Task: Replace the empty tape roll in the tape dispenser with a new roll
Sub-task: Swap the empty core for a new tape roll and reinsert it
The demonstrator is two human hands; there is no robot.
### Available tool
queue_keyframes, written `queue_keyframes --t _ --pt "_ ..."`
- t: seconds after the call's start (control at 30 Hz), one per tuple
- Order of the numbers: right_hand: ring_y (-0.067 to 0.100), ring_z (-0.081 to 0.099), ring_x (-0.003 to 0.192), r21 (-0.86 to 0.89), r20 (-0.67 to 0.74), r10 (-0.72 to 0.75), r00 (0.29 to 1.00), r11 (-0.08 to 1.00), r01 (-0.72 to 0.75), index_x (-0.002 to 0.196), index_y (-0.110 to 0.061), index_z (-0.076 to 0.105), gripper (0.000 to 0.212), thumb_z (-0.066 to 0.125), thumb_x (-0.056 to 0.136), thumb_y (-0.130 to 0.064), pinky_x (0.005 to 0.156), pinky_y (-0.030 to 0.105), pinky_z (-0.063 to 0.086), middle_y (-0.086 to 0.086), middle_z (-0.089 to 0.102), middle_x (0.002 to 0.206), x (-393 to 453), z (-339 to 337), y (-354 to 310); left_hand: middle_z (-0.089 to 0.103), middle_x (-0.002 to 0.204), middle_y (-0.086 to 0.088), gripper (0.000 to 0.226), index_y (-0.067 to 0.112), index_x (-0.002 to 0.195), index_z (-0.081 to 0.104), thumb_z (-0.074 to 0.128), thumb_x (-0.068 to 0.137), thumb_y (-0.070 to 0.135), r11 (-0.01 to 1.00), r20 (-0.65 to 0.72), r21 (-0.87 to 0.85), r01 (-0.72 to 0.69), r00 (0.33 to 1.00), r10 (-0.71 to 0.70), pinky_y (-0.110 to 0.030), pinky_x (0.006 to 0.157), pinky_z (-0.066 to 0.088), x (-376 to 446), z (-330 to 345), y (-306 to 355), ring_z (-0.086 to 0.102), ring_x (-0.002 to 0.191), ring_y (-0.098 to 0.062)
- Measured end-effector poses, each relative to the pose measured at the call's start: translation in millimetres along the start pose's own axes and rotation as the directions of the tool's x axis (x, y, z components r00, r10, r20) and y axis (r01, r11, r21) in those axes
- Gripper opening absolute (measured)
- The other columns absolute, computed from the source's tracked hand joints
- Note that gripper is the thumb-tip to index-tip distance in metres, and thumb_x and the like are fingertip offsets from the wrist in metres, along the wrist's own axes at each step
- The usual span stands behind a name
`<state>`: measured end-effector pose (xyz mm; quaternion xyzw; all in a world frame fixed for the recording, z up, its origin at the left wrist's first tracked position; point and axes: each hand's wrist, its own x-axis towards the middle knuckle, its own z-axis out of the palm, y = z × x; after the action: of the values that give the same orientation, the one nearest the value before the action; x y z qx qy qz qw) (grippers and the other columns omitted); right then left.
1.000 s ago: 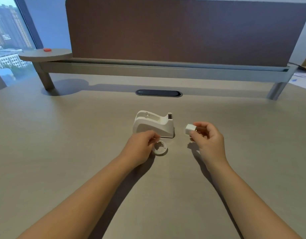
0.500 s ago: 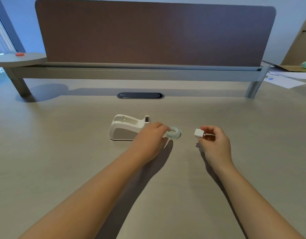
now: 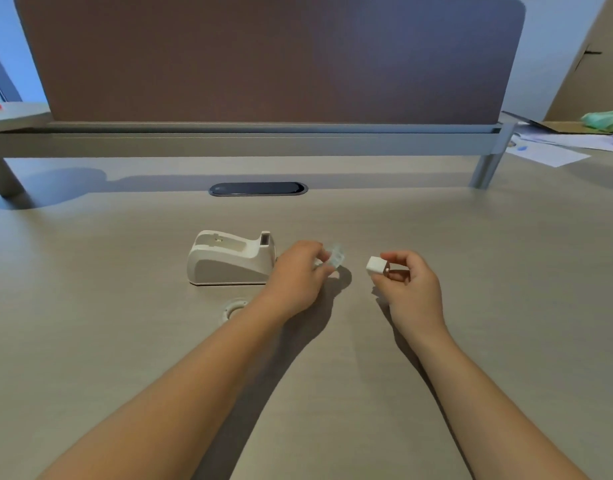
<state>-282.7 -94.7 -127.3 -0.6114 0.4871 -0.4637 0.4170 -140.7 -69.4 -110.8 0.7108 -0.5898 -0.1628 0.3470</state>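
Two forearms reach over the desk (image 3: pixel 90 341). Empty ring core (image 3: pixel 233 308), flat on desk, mid-surface. Left hand (image 3: pixel 294 278), fingers pinching clear tape roll (image 3: pixel 335 258), lifted. Right hand (image 3: pixel 410 289), fingers gripping white spindle (image 3: pixel 376 265). White tape dispenser (image 3: pixel 230 259), upright beyond the core, cradle vacant. Brown divider panel (image 3: pixel 263 57), far edge.

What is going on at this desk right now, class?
A person is refilling a tape dispenser, which sits with its cradle bare on the desk. The left hand holds a clear tape roll lifted just right of the dispenser. The right hand pinches a small white core piece in its fingers. A white ring, likely the spent roll, lies flat in front of the dispenser.
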Motion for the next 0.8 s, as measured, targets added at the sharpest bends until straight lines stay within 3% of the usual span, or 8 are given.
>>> queue_keyframes --t 0.07,0.13,0.23,0.3,0.4,0.5,0.67,0.8 --pt "0.017 0.059 0.075 0.107 0.017 -0.025 1.000 0.994 0.023 0.074 -0.035 0.055 0.021 0.064 0.077 -0.017 0.071 0.042 0.052 -0.004 0.061 0.078 -6 5 -9 0.060 0.095 -0.008 0.013 0.006 0.093 0.057 0.049 0.087 0.012 0.895 0.043 -0.427 0.132 0.991 -0.126 -0.021 0.075 0.046 -17 -11 6 0.056 0.089 -0.021" --pt "0.011 0.056 0.069 0.196 0.061 -0.071 0.996 0.979 0.058 0.076 -0.031 0.056 0.020 0.062 0.078 -0.012 0.065 0.035 0.048 -0.005 0.058 0.073 -15 15 -21 0.055 0.080 -0.003 0.010 0.008 0.088 0.055 0.045 0.088 0.012 0.676 0.145 -0.698 0.235 0.971 -0.188 -0.017 0.070 0.047 -32 -24 5 0.055 0.075 -0.012" --pt "0.000 0.055 0.066 0.238 0.128 -0.157 0.979 0.963 0.123 0.085 -0.029 0.057 0.018 0.063 0.078 -0.013 0.069 0.021 0.049 -0.010 0.056 0.074 -30 34 -40 0.056 0.087 -0.007 0.017 0.007 0.082 0.055 0.040 0.090 0.012 0.457 0.184 -0.851 0.258 0.962 -0.201 -0.026 0.081 0.046 -46 -41 -5 0.055 0.084 -0.016" --pt "0.000 0.056 0.071 0.230 0.154 -0.194 0.969 0.961 0.155 0.092 -0.026 0.056 0.019 0.063 0.078 -0.015 0.070 0.017 0.050 -0.012 0.056 0.078 -37 47 -48 0.058 0.093 -0.010 0.020 0.004 0.090 0.055 0.037 0.091 0.013 0.384 0.193 -0.887 0.257 0.961 -0.196 -0.027 0.082 0.047 -52 -52 -11 0.056 0.088 -0.018" --pt "0.003 0.057 0.074 0.175 0.187 -0.224 0.957 0.966 0.192 0.092 -0.023 0.058 0.016 0.064 0.077 -0.019 0.069 0.015 0.050 -0.007 0.059 0.083 -44 66 -53 0.060 0.103 -0.011 0.028 0.001 0.105 0.052 0.033 0.093 0.016 0.381 0.188 -0.891 0.245 0.965 -0.181 -0.025 0.084 0.050 -59 -61 -21 0.058 0.096 -0.018" --pt "0.013 0.058 0.082 0.146 0.192 -0.233 0.953 0.967 0.208 0.097 -0.017 0.061 0.019 0.063 0.078 -0.017 0.074 0.026 0.051 0.004 0.063 0.092 -44 80 -54 0.061 0.100 -0.008 0.027 0.004 0.100 0.053 0.030 0.093 0.016 0.399 0.167 -0.890 0.222 0.972 -0.167 -0.024 0.084 0.050 -63 -69 -27 0.059 0.095 -0.017" --pt "0.005 0.055 0.076 0.001 0.187 -0.372 0.909 0.925 0.379 0.101 -0.009 0.062 0.023 0.061 0.079 -0.015 0.068 0.006 0.045 0.001 0.059 0.091 -37 95 -59 0.061 0.095 -0.009 0.023 0.006 0.090 0.052 0.030 0.093 0.014 0.417 0.127 -0.890 0.184 0.979 -0.161 -0.021 0.080 0.052 -62 -77 -33 0.059 0.092 -0.017" --pt "0.006 0.052 0.072 -0.080 0.192 -0.439 0.878 0.885 0.460 0.096 -0.007 0.062 0.018 0.060 0.080 -0.014 0.066 0.004 0.042 0.001 0.056 0.088 -38 102 -64 0.062 0.088 -0.009 0.020 0.004 0.087 0.051 0.034 0.092 0.013 0.425 0.075 -0.897 0.118 0.990 -0.115 -0.017 0.074 0.054 -61 -81 -36 0.064 0.080 -0.012"
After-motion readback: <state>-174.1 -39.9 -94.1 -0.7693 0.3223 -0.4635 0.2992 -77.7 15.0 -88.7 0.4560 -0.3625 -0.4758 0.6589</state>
